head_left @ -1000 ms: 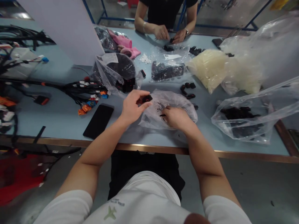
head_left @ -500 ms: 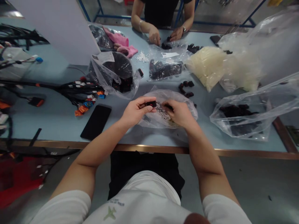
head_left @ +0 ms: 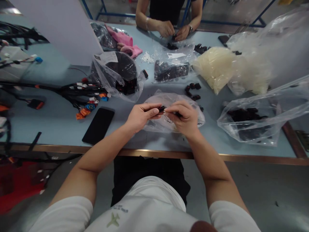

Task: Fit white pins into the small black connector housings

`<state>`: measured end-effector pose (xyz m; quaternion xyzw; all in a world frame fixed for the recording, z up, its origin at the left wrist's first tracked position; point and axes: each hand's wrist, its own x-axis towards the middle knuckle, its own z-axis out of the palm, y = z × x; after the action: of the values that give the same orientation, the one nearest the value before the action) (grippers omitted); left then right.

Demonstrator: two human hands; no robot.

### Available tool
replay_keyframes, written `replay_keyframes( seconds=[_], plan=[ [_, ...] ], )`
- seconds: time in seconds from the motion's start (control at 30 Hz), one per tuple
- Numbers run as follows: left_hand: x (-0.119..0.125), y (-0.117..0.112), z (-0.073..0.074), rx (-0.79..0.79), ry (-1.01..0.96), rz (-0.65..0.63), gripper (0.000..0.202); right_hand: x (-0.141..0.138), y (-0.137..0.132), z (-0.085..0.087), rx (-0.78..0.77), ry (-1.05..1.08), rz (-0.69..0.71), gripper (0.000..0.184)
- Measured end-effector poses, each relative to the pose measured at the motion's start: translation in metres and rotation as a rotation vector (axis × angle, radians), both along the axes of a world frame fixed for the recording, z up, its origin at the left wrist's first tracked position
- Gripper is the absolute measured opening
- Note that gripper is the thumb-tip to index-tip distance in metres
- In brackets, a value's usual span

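My left hand (head_left: 140,116) pinches a small black connector (head_left: 161,108) between thumb and fingers. My right hand (head_left: 184,118) is closed and meets it at the same connector, fingertips touching it; whatever small piece those fingers hold is hidden. Both hands hover over a clear plastic bag (head_left: 198,116) of tiny white parts lying on the blue table (head_left: 60,119) in front of me.
A black phone (head_left: 98,125) lies left of my hands. Wire harnesses (head_left: 79,93) with coloured plugs spread to the left. Bags of black connectors (head_left: 246,120), another bag of black parts (head_left: 171,70) and cream parts (head_left: 217,69) surround the spot. A person's hands (head_left: 173,31) work across the table.
My right hand left the bag of white parts and rose to meet my left hand at the black connector. The left hand drew slightly toward the right.
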<state>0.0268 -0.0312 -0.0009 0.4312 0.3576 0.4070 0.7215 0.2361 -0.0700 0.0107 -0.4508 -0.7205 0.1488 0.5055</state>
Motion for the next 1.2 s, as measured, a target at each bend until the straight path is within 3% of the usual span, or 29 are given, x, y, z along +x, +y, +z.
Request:
replay_keyframes(
  seconds=[0.17,0.47,0.67,0.9,1.2],
  plan=[
    [0.0,-0.002,0.002,-0.013,0.006,-0.021,0.061,0.001,0.001,-0.008,-0.041,-0.111,-0.017,0.013],
    [0.001,-0.004,0.001,0.031,0.029,-0.011,0.056,0.001,0.001,-0.013,-0.037,-0.132,-0.07,0.016],
    [0.001,-0.006,0.004,0.079,0.069,-0.005,0.055,0.001,0.0,-0.013,0.042,-0.127,-0.023,0.02],
    [0.001,-0.008,0.003,0.108,0.105,-0.007,0.058,0.001,0.0,-0.014,0.072,-0.289,-0.024,0.027],
    [0.001,-0.01,0.006,0.122,0.134,0.013,0.061,0.002,0.0,-0.019,0.325,-0.465,-0.094,0.029]
  ],
)
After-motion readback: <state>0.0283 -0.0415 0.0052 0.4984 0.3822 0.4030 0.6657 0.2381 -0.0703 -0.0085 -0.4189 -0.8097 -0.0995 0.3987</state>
